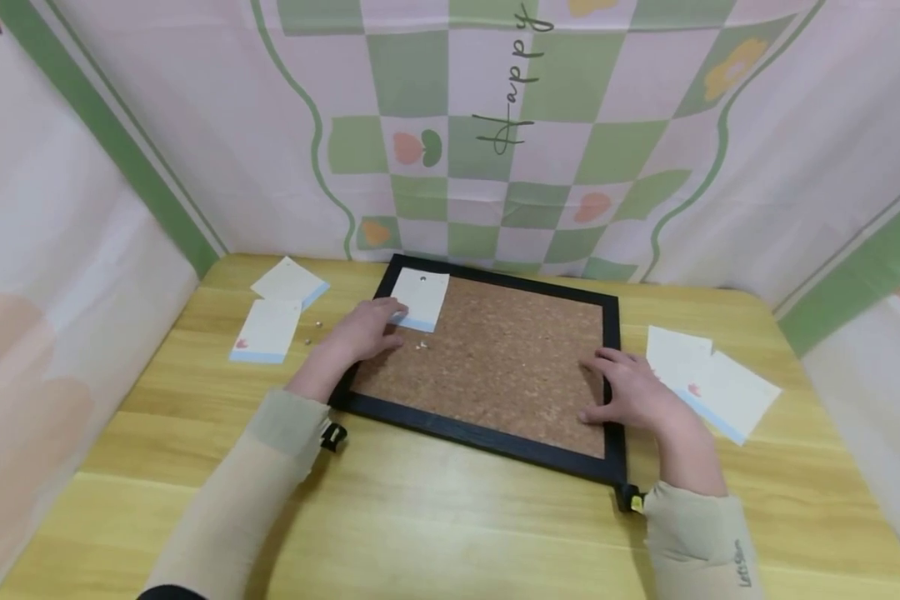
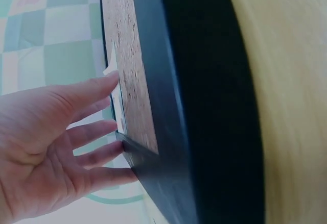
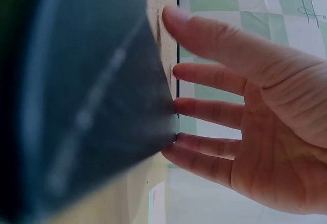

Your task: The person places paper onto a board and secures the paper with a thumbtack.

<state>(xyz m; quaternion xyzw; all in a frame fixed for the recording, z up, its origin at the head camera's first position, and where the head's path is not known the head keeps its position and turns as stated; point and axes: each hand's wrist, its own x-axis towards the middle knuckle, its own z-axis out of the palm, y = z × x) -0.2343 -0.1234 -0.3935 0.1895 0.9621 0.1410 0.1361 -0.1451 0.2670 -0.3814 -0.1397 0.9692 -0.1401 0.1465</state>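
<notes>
A cork board [image 1: 510, 367] in a black frame [image 1: 487, 439] lies on the wooden table. Near its upper left corner, a white card [image 1: 427, 292] with a blue edge is fixed by a pin [image 1: 423, 279]. My left hand [image 1: 356, 333] rests over the frame's left side, its fingers spread and touching the frame and the card's lower left. On the right side, my right hand [image 1: 630, 390] lies across the frame with fingers extended onto the cork. Neither hand grips anything. Small pins [image 1: 423, 345] lie loose on the cork below the card.
Two cards [image 1: 266, 329] overlap on the table to the left, with two small pins [image 1: 318, 324] beside them. Two more overlapping cards [image 1: 735, 396] lie at the right. A checkered fabric backdrop [image 1: 495, 150] hangs behind the table.
</notes>
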